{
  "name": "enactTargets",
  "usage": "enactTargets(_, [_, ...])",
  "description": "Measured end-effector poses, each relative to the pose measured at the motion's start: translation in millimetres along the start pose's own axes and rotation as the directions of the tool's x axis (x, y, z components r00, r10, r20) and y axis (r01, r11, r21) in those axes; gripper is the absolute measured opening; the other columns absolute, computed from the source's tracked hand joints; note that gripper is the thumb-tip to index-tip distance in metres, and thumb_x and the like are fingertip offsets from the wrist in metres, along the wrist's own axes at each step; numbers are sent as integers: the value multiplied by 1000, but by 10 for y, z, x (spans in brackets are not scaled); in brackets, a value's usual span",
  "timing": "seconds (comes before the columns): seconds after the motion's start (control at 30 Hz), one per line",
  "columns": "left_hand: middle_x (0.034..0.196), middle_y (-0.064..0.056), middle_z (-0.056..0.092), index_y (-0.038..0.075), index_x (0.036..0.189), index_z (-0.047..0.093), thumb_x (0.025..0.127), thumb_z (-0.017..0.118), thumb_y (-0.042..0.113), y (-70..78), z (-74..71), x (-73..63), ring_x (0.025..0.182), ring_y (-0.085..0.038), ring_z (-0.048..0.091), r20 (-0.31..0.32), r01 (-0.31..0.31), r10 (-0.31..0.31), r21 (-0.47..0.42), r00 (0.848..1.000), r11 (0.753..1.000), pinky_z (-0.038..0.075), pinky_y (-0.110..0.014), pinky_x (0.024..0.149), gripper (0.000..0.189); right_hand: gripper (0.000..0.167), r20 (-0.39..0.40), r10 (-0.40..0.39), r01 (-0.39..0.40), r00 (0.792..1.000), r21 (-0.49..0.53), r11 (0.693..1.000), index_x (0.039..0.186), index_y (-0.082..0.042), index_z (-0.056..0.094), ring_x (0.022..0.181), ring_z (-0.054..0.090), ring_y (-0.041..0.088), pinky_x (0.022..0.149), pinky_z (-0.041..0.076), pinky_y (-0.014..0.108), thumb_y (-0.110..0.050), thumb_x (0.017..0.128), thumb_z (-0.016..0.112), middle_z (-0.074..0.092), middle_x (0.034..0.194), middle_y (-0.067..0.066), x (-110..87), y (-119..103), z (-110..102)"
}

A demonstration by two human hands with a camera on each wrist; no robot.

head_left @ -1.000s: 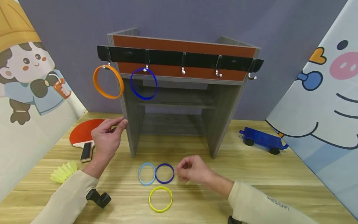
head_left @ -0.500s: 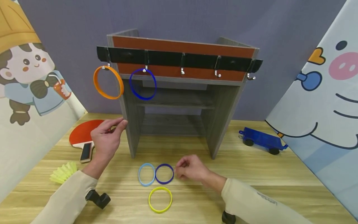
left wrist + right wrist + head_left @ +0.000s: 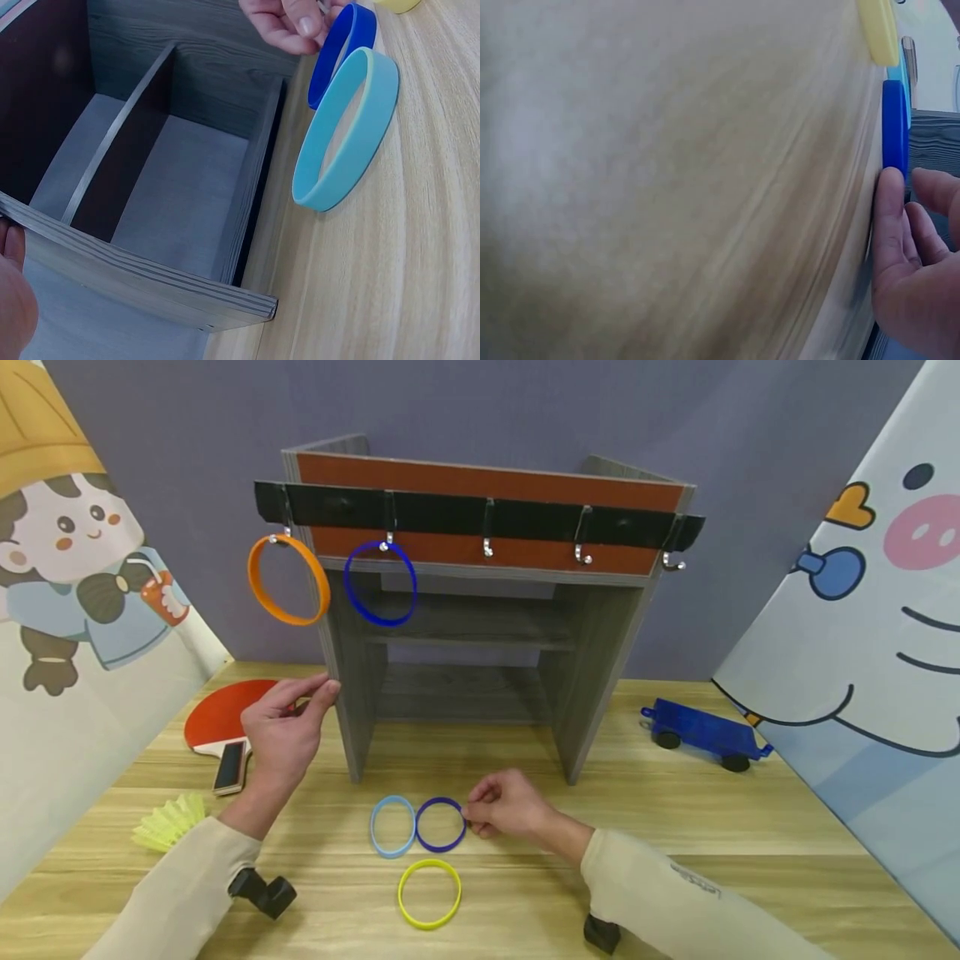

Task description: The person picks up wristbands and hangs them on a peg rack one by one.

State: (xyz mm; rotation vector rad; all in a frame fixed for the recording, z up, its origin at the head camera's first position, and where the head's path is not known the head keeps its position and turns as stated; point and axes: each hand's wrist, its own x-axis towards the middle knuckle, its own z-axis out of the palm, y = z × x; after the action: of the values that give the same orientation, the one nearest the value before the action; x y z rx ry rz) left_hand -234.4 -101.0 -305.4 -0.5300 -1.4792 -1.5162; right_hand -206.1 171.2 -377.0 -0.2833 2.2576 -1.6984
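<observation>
My left hand [image 3: 285, 718] pinches the front edge of the left side panel of a grey wooden shelf [image 3: 600, 677]. On the table, my right hand [image 3: 506, 806] has its fingertips right at the right rim of a dark blue wristband [image 3: 462, 835]. The right wrist view shows thumb and forefinger parted at the end of that blue band [image 3: 895, 127]. A light blue wristband [image 3: 372, 831] lies against it on the left, and a yellow wristband [image 3: 431, 927] lies nearer. An orange wristband [image 3: 326, 593] and a blue one [image 3: 414, 589] hang from the two leftmost hooks.
A black hook rail [image 3: 442, 514] crosses the shelf's front, with three bare hooks on its right part. At left lie a red table tennis bat [image 3: 225, 714] and a yellow shuttlecock [image 3: 171, 822]. A blue toy trailer [image 3: 701, 731] stands at right.
My right hand has shifted slightly left, up to the rim of the dark blue wristband on the table. The left hand has stayed on the shelf's side panel.
</observation>
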Motion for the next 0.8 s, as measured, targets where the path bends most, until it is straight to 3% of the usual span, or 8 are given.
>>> enactTargets(0.37, [74, -9, 68, -16, 88, 69, 73, 71, -18, 1, -11, -1, 69, -7, 63, -1, 25, -25, 16, 1000, 1000, 51, -14, 62, 15, 18, -19, -16, 15, 1000, -50, 999, 88, 7, 62, 58, 63, 19, 54, 56, 32, -2, 79, 75, 62, 71, 13, 28, -16, 38])
enactTargets(0.8, [73, -12, 67, -16, 87, 69, 72, 70, -20, 12, -14, -3, 69, -8, 63, 0, 11, -11, 5, 1000, 1000, 50, -14, 61, 16, 17, -49, -15, 11, 999, -83, 996, 83, 6, 62, 53, 61, 17, 51, 55, 30, 2, 73, 76, 60, 66, 11, 39, -16, 83])
